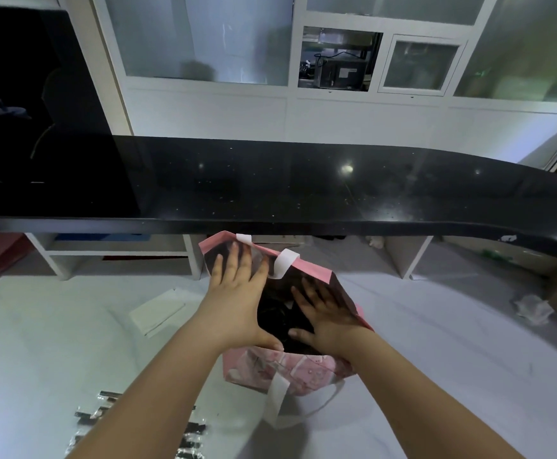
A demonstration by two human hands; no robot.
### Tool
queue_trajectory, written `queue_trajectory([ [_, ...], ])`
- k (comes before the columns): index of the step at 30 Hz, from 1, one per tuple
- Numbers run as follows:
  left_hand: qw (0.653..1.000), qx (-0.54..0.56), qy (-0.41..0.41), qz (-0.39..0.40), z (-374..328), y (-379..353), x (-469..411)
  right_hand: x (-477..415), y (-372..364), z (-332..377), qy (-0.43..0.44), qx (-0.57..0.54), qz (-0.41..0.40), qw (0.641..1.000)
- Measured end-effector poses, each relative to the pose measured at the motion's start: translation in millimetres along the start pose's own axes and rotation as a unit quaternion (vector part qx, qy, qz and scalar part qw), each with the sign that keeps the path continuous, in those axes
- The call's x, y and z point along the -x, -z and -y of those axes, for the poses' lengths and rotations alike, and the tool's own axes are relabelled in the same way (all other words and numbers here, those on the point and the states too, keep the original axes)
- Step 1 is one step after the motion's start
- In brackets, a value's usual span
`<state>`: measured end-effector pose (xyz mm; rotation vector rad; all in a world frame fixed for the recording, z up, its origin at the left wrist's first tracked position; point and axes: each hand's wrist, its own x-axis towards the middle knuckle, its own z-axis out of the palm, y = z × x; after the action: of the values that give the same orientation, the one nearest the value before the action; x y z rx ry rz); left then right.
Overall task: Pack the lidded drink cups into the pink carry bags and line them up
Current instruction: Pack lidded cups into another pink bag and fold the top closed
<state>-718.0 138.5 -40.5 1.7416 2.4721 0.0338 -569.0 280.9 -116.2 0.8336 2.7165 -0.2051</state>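
The pink bag [287, 366] stood open-mouthed before me, just below the counter [303, 187] edge, a paler print on its near wall. My left hand [237, 293] lay flat on the far-left inner wall and my right hand [326, 313] on the right wall, fingers straight. One white handle [285, 263] stuck up at the far rim; the near handle [278, 395] drooped outside. The dark inside hid whatever it held.

Bare left grip [237, 293], right grip [326, 321], forearms [151, 382]
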Motion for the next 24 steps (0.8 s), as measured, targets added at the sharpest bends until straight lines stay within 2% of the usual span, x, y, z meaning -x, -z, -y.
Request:
queue_trajectory([
  [3,0.999,0.037,0.005,-0.018,4.6,3.1,-1.5,7.1,28.6,4.8,0.019,0.001,0.021,1.000],
  [5,0.995,0.077,0.000,-0.057,9.3,12.9,-1.1,15.6,61.3,13.4,0.051,-0.048,-0.034,0.997],
  [7,0.983,0.126,-0.004,-0.132,16.3,24.9,3.6,27.3,94.2,28.2,0.064,-0.094,-0.092,0.989],
  [10,0.960,0.150,0.015,-0.234,33.8,36.3,14.8,41.2,123.9,57.5,0.077,-0.088,-0.168,0.979],
  [12,0.953,0.133,0.050,-0.267,52.7,37.8,24.4,44.4,132.9,84.0,0.099,-0.109,-0.216,0.965],
  [14,0.948,0.120,0.093,-0.278,77.5,34.4,38.6,40.8,133.4,116.4,0.121,-0.146,-0.231,0.954],
  [17,0.944,0.112,0.159,-0.268,117.6,17.8,71.9,27.3,117.3,167.6,0.183,-0.189,-0.214,0.941],
  [20,0.935,0.119,0.233,-0.240,149.7,-13.2,111.9,9.2,79.2,212.1,0.236,-0.182,-0.161,0.941],
  [24,0.922,0.144,0.319,-0.164,170.8,-66.7,159.1,-17.7,5.2,242.1,0.238,-0.169,-0.062,0.954],
])
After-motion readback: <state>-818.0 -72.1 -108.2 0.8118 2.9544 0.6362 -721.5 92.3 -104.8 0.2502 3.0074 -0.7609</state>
